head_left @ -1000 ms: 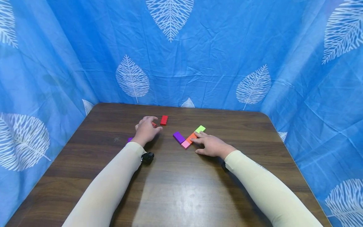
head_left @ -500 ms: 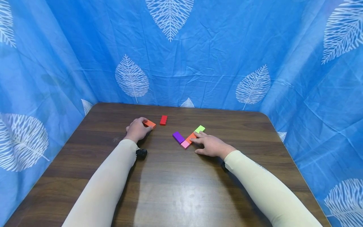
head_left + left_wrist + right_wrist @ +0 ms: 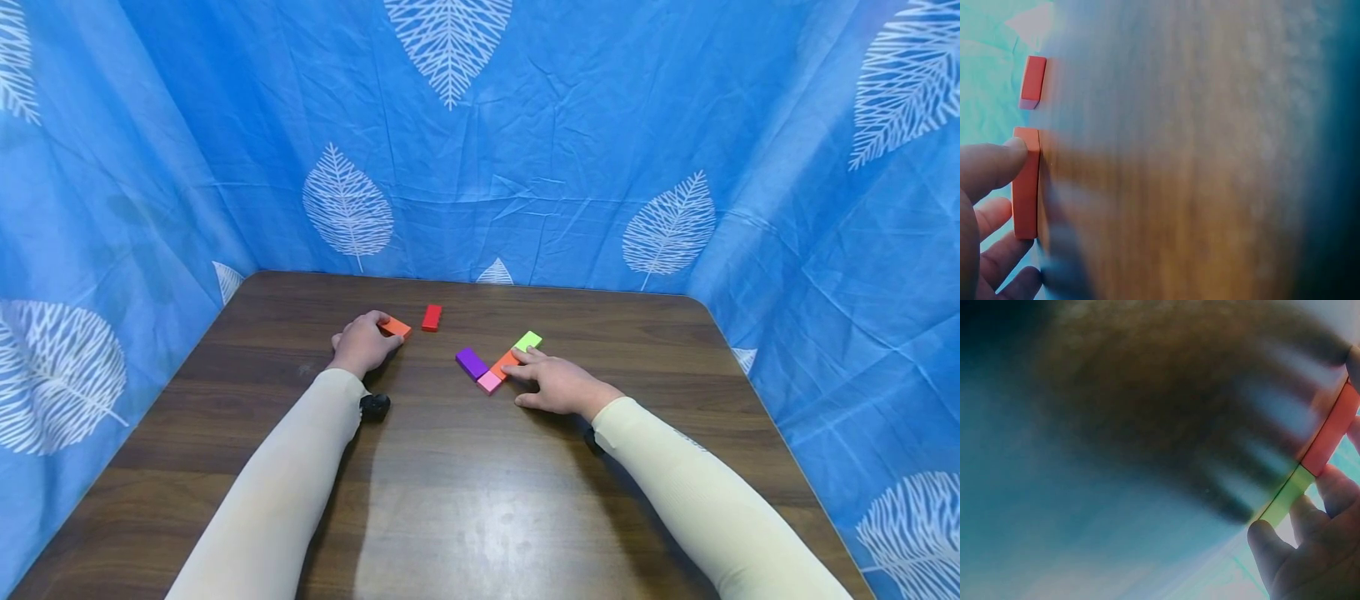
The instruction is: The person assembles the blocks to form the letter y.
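Observation:
At the back left of the table, my left hand holds a flat orange block by its sides. In the left wrist view the thumb lies along one side of this orange block, with the other fingers behind and below. My right hand rests with spread fingers against a row of joined blocks: lime green, a second orange one and pink. A purple block meets the pink end at an angle. Fingertips touch the green block in the right wrist view.
A red block lies alone just right of the left-hand orange block. The dark wooden table ends at a blue leaf-patterned curtain at the back and sides.
My left hand has shifted left and taken hold of the orange block, which now shows more. It covers the spot where a bit of purple was visible. The right hand keeps still.

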Demonstrator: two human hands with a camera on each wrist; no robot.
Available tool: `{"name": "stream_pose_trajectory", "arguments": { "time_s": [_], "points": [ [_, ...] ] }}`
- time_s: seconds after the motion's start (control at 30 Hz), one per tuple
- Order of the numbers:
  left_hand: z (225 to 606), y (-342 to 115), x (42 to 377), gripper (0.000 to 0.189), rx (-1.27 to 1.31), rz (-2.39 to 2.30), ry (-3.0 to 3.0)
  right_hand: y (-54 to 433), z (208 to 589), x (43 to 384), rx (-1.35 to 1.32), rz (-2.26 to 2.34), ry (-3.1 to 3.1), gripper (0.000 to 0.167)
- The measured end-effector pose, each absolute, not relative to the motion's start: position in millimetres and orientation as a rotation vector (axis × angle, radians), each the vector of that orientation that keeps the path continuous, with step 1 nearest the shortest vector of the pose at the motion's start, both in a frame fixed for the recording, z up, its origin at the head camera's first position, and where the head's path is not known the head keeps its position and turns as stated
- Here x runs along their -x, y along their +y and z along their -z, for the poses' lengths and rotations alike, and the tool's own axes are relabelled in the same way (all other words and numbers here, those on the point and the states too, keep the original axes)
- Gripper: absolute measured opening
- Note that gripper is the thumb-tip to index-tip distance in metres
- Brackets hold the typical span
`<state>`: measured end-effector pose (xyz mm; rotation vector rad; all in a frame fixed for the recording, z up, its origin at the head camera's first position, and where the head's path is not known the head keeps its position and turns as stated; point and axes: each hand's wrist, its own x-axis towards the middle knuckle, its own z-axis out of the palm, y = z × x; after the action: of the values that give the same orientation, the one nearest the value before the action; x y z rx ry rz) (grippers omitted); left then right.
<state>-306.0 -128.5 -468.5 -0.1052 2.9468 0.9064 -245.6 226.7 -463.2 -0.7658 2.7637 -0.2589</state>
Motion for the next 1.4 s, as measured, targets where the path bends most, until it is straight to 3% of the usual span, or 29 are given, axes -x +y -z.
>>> {"name": "stream_pose_trajectory", "arguments": {
  "time_s": [0.77, 1.4],
  "points": [
    [474.8, -127.9, 307.9, 0.057, 0.111, -0.921, 2.99, 226.5, 463.6, 243.5, 0.746, 0.264, 2.753, 0.065],
    [469.8, -103.5, 300.8, 0.057, -0.127, -1.074, 2.945, 226.5, 464.0, 244.7, 0.73, 0.252, 2.754, 0.066]
  ]
}}
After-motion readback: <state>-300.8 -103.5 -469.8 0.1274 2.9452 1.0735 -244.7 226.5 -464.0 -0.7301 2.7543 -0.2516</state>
